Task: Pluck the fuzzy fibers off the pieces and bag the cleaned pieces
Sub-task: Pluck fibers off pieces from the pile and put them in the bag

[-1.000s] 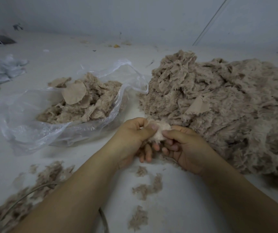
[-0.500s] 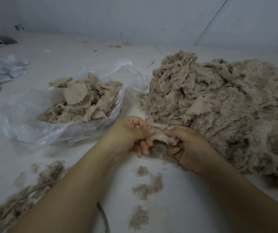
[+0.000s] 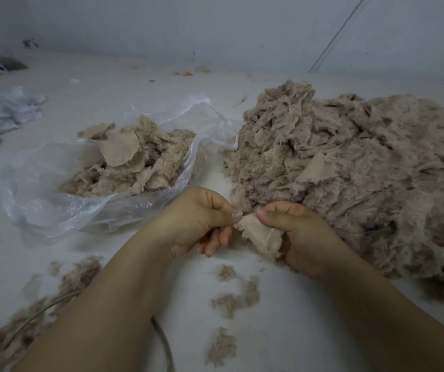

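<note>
Pinching one fuzzy piece (image 3: 259, 238) between both hands (image 3: 196, 218) (image 3: 300, 237) — risk: plucked fibers (image 3: 235, 298) drifting into the open bag (image 3: 54, 200) nearby.

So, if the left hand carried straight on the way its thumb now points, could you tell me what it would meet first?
Probably the fabric piece that it pinches, then the right hand just behind; the big fuzzy pile lies farther back, though depth is unclear.

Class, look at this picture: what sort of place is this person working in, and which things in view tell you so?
Probably a small textile or toy-making workshop. A big heap of fuzzy fabric pieces covers the white work surface, cleaned pieces fill a clear plastic bag, and plucked fluff tufts lie scattered.
</note>
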{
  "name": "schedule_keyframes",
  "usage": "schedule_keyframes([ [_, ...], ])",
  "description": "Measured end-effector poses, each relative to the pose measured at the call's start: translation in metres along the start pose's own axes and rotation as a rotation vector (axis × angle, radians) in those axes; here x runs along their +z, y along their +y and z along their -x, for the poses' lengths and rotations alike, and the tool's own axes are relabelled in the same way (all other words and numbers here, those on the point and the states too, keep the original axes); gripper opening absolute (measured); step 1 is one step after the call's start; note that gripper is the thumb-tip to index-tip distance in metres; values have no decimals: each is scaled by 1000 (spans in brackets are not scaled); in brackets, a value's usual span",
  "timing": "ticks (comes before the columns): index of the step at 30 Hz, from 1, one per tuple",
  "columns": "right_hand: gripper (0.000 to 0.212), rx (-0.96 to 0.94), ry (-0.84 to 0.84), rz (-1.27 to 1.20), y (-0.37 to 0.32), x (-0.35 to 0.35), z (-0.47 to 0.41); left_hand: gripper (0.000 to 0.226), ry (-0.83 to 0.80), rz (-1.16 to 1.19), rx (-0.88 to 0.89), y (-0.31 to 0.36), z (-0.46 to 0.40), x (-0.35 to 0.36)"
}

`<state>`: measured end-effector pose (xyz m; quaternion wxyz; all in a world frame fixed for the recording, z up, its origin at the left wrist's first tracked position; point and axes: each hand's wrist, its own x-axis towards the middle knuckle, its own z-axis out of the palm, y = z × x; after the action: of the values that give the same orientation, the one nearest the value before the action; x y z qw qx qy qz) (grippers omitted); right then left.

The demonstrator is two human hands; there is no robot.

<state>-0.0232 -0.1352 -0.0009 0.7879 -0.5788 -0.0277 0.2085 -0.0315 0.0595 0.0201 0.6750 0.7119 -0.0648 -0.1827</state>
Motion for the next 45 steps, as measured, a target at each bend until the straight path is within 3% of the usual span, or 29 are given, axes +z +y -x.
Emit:
schedule_keyframes([
  [5,20,11,14,15,-1,3,1,20,-16,41,-28,1,0,-1],
  [20,22,21,48,32,0,3,2,24,-86,9,-35,5,5,-5],
  [26,14,12,118,-73,-1,2,3,18,-69,51,21,6,9,-20],
  [28,16,-12,114,-51,2,6,4,4,-168,-8,43,7,10,-17],
  [31,20,-12,113,-93,1,7,4,19,-400,-177,22,9,13,-12],
  [33,20,-1,106,-86,-1,6,4,10,-446,-240,20,12,16,-13],
  [37,24,-4,106,-80,-1,7,5,29,-338,-329,10,11,15,-9],
  [42,31,-13,105,-56,-2,7,5,49,-122,-269,-165,6,7,16],
  [45,28,-32,100,-69,-2,7,6,40,-63,-222,-172,-1,1,28],
])
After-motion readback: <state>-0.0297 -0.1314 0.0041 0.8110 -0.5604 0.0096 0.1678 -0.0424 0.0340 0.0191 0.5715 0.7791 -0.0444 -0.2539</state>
